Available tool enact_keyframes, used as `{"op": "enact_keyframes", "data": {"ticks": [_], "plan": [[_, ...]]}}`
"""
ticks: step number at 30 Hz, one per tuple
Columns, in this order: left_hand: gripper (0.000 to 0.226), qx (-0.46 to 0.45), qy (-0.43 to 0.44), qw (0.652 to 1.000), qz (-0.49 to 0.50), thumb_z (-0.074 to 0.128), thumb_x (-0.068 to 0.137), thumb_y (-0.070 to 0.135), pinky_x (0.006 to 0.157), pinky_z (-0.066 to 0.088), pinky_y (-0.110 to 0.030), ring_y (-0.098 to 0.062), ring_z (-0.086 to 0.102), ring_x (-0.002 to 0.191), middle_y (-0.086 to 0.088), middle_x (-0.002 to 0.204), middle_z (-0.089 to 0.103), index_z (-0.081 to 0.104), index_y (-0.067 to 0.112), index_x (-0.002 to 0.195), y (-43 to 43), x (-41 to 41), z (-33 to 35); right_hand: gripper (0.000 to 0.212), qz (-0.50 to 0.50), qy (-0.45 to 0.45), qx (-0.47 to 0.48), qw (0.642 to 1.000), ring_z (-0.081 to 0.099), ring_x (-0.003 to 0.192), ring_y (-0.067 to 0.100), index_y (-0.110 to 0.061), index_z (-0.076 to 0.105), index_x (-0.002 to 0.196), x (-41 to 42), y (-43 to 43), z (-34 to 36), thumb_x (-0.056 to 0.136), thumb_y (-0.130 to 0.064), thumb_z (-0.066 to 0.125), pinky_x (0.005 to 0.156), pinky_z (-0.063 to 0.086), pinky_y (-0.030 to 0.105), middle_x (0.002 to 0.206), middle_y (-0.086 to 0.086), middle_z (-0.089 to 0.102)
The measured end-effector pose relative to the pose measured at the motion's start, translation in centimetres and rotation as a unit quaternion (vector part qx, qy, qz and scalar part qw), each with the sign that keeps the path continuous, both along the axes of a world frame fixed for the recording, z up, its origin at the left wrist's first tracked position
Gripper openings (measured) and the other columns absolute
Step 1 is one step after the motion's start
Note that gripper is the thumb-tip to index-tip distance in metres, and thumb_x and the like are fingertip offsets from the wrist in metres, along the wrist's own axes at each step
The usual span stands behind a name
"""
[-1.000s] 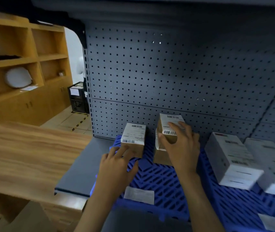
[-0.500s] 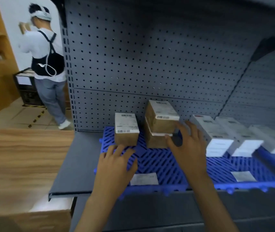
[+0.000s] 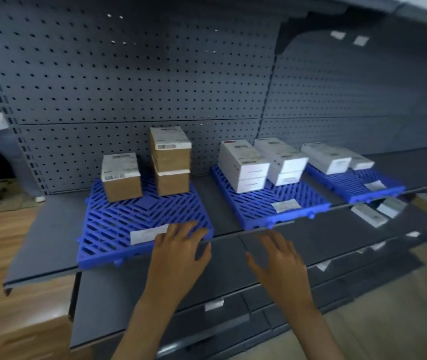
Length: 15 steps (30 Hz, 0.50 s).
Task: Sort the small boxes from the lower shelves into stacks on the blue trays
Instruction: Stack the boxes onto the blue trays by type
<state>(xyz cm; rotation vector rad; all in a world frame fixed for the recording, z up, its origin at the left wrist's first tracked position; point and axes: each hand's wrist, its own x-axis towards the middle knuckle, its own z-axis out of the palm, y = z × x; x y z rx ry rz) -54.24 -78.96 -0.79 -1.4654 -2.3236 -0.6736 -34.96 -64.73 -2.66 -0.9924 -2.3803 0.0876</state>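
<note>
I see my left grip (image 3: 178,255) stretched out ahead of me, palm down, its fingers (image 3: 184,229) straight and slightly spread, the thumb sticking out to the right; it holds nothing. My right grip (image 3: 280,263) hangs beside it, apart and a touch lower, also palm down, fingers relaxed and fanned, thumb pointing left, holding nothing either. My bare left forearm (image 3: 139,320) and right forearm (image 3: 311,326) rise from the bottom of the view, angling toward each other, wrists straight
</note>
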Motion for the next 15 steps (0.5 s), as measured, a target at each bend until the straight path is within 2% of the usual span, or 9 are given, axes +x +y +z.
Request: {"op": "enact_keyframes", "data": {"ticks": [3, 5, 8, 12, 15], "plan": [[0.035, -0.031, -0.017, 0.999, -0.016, 0.063, 0.095, 0.046, 0.093, 0.054, -0.049, -0.023, 0.056, 0.123, 0.008, 0.134, 0.061, 0.067, 0.031, 0.127, 2.2, 5.6, -0.9, 0.040, -0.024, -0.003, -0.014, 1.000, 0.065, 0.100, 0.029, -0.030, 0.067, 0.118, 5.5, 1.3, -1.5, 0.084, -0.048, 0.073, 0.074, 0.059, 0.044, 0.123, -0.004, 0.062], [0.033, -0.038, -0.032, 0.998, -0.026, 0.063, 0.095, 0.045, 0.093, 0.054, -0.048, -0.020, 0.056, 0.124, 0.011, 0.133, 0.061, 0.067, 0.033, 0.126, 3.7, 9.7, -1.6, 0.036, -0.046, -0.009, -0.029, 0.998, 0.065, 0.099, 0.028, -0.030, 0.070, 0.112, 9.3, 2.5, -2.2, 0.081, -0.047, 0.076, 0.071, 0.059, 0.042, 0.119, -0.005, 0.063], [0.031, -0.047, -0.042, 0.997, -0.047, 0.067, 0.093, 0.042, 0.086, 0.054, -0.047, -0.019, 0.058, 0.120, 0.011, 0.131, 0.062, 0.069, 0.033, 0.123, 6.0, 15.7, -2.9, 0.035, -0.065, -0.017, -0.050, 0.997, 0.064, 0.103, 0.027, -0.031, 0.069, 0.110, 15.1, 4.4, -2.8, 0.080, -0.048, 0.073, 0.074, 0.059, 0.044, 0.117, -0.006, 0.063], [0.031, -0.067, -0.054, 0.994, -0.069, 0.069, 0.089, 0.040, 0.081, 0.053, -0.045, -0.021, 0.060, 0.113, 0.011, 0.126, 0.065, 0.071, 0.033, 0.119, 9.6, 22.4, -4.2, 0.036, -0.094, -0.015, -0.062, 0.994, 0.063, 0.102, 0.027, -0.032, 0.068, 0.108, 22.4, 6.4, -2.8, 0.083, -0.053, 0.054, 0.075, 0.058, 0.044, 0.115, -0.005, 0.064], [0.032, -0.085, -0.054, 0.990, -0.094, 0.066, 0.089, 0.040, 0.081, 0.052, -0.045, -0.022, 0.060, 0.113, 0.010, 0.127, 0.065, 0.070, 0.033, 0.120, 12.7, 26.7, -4.7, 0.034, -0.122, -0.013, -0.069, 0.990, 0.065, 0.101, 0.027, -0.029, 0.070, 0.113, 27.1, 8.2, -3.6, 0.084, -0.047, 0.067, 0.075, 0.059, 0.046, 0.118, -0.004, 0.065]]}}
